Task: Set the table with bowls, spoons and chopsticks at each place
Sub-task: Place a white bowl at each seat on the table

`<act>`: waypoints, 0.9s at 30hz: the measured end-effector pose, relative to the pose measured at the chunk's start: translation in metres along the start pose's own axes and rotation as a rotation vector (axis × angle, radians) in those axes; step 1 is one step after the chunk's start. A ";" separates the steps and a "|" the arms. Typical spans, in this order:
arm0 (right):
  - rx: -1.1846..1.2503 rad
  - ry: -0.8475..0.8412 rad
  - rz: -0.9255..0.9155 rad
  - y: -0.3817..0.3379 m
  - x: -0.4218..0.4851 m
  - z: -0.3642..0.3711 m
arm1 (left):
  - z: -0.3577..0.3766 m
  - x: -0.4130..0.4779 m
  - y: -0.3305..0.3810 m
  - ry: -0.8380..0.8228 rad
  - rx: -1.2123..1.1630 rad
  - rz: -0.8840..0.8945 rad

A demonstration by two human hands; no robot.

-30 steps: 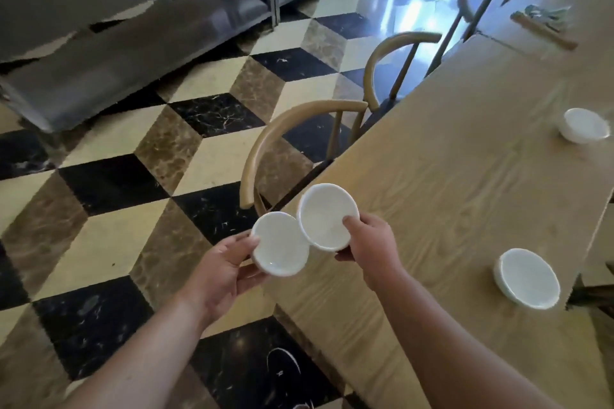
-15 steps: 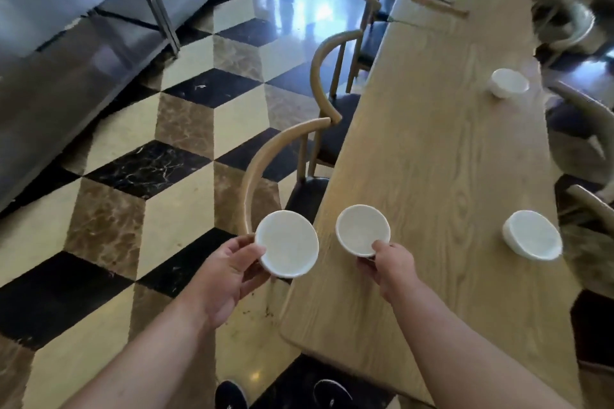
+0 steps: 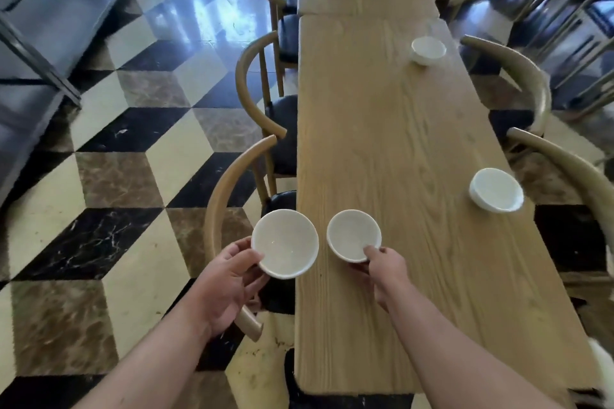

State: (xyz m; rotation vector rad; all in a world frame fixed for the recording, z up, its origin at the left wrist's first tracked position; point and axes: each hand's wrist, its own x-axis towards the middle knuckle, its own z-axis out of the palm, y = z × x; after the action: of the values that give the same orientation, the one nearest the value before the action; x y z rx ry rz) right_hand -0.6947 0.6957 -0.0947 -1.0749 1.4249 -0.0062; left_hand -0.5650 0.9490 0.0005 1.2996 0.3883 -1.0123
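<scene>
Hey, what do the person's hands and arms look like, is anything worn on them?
The left hand and the right hand are bare: no gloves, and no ring, watch or bracelet shows. The left forearm and the right forearm are uncovered down to the lower edge of the picture, with no sleeve in view.

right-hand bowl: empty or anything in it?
Empty. The bowl pinched at its rim by the right hand faces mouth up, and its bare white inside shows fully with nothing in it.
</scene>
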 end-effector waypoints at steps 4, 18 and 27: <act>0.011 0.020 0.015 -0.002 0.003 0.002 | 0.009 0.029 0.017 -0.028 0.048 -0.042; -0.204 0.284 -0.440 -0.065 -0.053 0.010 | 0.023 0.079 0.077 -0.166 0.155 -0.134; 0.021 -0.168 -0.313 -0.139 -0.092 0.165 | -0.016 0.118 0.189 -0.307 0.263 -0.056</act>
State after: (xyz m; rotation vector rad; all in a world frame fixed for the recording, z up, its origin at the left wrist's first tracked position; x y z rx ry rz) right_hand -0.5060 0.7685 0.0240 -1.2420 1.0945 -0.1517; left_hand -0.3472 0.9049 0.0241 1.3438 0.0578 -1.3217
